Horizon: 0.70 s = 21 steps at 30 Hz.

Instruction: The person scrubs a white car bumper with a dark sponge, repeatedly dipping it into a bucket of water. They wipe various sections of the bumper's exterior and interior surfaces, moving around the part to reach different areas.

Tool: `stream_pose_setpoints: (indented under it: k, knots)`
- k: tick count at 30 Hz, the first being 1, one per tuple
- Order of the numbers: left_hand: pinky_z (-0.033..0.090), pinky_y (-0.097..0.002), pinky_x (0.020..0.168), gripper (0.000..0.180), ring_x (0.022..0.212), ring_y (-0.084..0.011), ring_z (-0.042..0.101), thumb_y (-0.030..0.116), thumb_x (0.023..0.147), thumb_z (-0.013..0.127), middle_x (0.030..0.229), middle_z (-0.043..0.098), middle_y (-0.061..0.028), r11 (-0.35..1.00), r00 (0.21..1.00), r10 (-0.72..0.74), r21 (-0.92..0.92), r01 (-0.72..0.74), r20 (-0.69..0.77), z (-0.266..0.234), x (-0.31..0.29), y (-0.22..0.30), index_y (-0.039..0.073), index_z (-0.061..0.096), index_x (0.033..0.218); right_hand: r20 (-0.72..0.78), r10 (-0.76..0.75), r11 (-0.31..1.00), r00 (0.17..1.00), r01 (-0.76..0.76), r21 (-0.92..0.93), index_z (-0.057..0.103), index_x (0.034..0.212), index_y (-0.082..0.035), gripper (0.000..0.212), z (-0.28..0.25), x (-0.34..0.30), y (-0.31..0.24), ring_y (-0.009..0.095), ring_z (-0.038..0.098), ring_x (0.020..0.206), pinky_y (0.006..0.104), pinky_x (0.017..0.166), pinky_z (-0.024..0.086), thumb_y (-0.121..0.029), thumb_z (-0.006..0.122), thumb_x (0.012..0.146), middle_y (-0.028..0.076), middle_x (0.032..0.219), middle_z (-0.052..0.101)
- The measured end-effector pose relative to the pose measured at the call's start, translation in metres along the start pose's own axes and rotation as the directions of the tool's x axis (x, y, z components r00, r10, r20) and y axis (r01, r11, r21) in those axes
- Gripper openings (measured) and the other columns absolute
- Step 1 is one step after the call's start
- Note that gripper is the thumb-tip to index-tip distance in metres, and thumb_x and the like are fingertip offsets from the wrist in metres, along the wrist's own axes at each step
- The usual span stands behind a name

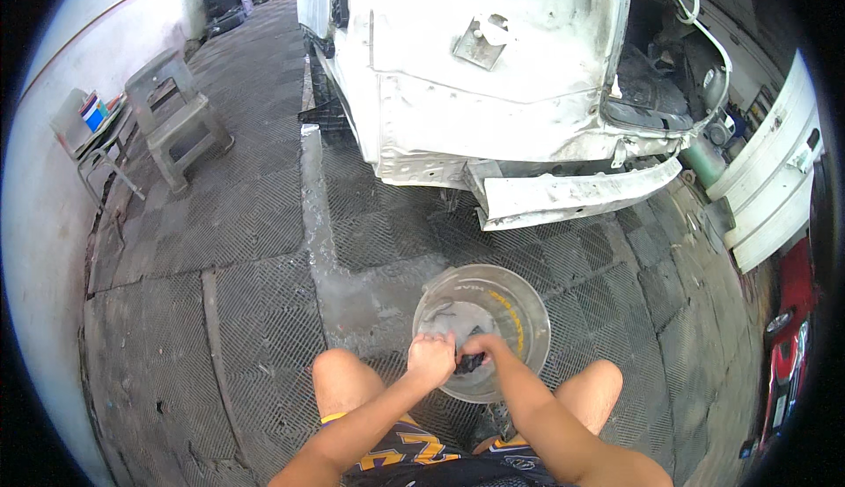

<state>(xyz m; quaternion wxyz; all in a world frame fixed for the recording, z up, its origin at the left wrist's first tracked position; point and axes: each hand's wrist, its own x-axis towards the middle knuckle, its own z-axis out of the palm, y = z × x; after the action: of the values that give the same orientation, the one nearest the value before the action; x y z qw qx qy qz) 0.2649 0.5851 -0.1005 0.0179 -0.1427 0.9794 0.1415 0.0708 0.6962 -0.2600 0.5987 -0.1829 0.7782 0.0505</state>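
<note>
Between my knees stands a translucent greyish bucket (pixel 533 311) with cloudy water (pixel 451 314) in it. My left hand (pixel 432 359) is closed, knuckles up, over the bucket's near left side. Close beside it, my right hand (pixel 480 348) is closed too, bent in toward the left one. A dark, wet-looking rag (pixel 470 365) is bunched between both hands, and part of it shows below my right fingers. My left fingertips are hidden behind the hand.
Ahead is a stripped white car body (pixel 493 91) with a loose-hanging bumper beam (pixel 581 195). A grey plastic chair (pixel 180 126) stands to the left by the wall. A white panel (pixel 775 166) leans at the right, near a red car (pixel 789 355). Ribbed dark mats (pixel 255 337) cover the floor.
</note>
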Motion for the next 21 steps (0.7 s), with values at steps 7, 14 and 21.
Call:
stream_pose_setpoints:
  k: [7, 14, 21]
  knots:
    - [0.050, -0.0431, 0.090, 0.025, 0.095, -0.0300, 0.074, 0.022, 0.092, 0.056, 0.099, 0.076, -0.0132, 0.998, 0.998, 0.051, 0.047, -0.052, 0.025, 0.004, 0.004, 0.001, 0.007, 0.071, 0.106, -0.237, -0.497, 0.257, 0.835, 0.402, 0.879, 0.065, 0.124, 0.000, 0.040, -0.034, -0.134, 0.008, 0.025, 0.072, 0.107, 0.0446, 0.085, 0.063, -0.022, 0.077, 0.093, 0.014, 0.121, 0.072]
    - [0.049, -0.0470, 0.095, 0.026, 0.102, -0.0308, 0.073, 0.023, 0.088, 0.061, 0.105, 0.076, -0.0127, 0.992, 0.994, 0.052, 0.108, -0.063, 0.097, 0.001, 0.008, 0.010, 0.010, 0.071, 0.108, -0.477, -0.267, 0.160, 0.838, 0.526, 0.835, 0.066, 0.123, -0.007, 0.046, -0.023, -0.151, 0.015, 0.021, 0.070, 0.099, 0.0411, 0.075, 0.062, -0.015, 0.084, 0.081, 0.011, 0.111, 0.072]
    - [0.049, -0.0434, 0.085, 0.043, 0.097, -0.0260, 0.071, 0.026, 0.075, 0.076, 0.103, 0.075, -0.0097, 1.000, 0.983, 0.009, -0.028, -0.014, -0.185, -0.002, -0.002, 0.027, 0.010, 0.069, 0.115, -0.173, -0.395, 0.907, 0.902, 0.352, -0.233, 0.075, 0.119, -0.006, 0.064, -0.055, -0.072, 0.032, 0.029, 0.075, 0.088, 0.0426, 0.078, 0.060, -0.035, 0.091, 0.064, 0.014, 0.109, 0.078]
